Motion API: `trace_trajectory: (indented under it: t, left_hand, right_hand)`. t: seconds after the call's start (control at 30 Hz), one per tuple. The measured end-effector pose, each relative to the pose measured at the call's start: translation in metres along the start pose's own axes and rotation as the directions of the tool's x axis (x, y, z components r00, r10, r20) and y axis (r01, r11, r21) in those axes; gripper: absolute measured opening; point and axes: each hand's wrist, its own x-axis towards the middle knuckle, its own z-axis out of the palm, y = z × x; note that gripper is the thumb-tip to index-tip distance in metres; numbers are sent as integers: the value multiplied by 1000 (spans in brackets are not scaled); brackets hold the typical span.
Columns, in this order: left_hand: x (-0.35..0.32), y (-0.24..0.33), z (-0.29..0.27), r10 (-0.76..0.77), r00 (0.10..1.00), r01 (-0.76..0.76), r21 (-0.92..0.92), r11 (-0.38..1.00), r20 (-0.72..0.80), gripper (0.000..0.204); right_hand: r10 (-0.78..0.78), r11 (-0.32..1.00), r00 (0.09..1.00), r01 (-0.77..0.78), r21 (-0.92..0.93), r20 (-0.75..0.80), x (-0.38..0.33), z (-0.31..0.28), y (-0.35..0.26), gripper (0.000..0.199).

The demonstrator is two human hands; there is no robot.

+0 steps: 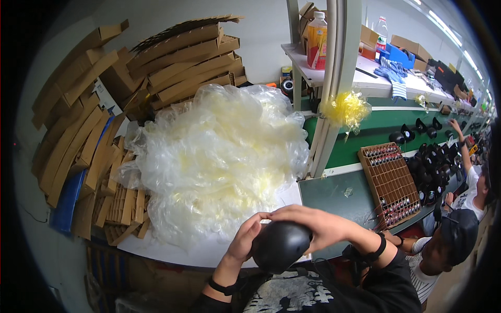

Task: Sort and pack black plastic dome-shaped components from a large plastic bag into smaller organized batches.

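Note:
A smooth black rounded shell, like a housing or dome, is held close to my chest between both hands. My left hand presses against its left side, fingers bent over the upper edge. My right hand curls over its top and right side. Both hands are closed round it; its underside is hidden. Just beyond my hands, a large heap of clear, yellowish plastic bags covers most of the white table.
Flattened cardboard cartons and dividers are piled left and behind. A metal post rises right of the bags. Rightward are a divided carton with small parts, black housings, a green conveyor, and co-workers.

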Motion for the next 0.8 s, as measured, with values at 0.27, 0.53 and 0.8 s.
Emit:
trace_trajectory:
  t: [0.27, 0.53, 0.8]
  left_hand:
    - [19, -30, -31, 240, 970, -209, -582, 786, -24, 46]
    - [86, -54, -89, -201, 847, -229, -678, 699, -493, 40]
    - [190, -214, -21, -526, 835, 267, -716, 645, -162, 55]
  right_hand:
    - [519, 351, 748, 257, 901, -415, -50, 34, 83, 78]
    - [721, 458, 657, -215, 862, -220, -134, 45, 56, 70]
    - [884, 62, 372, 509, 859, -284, -180, 76, 60, 47]
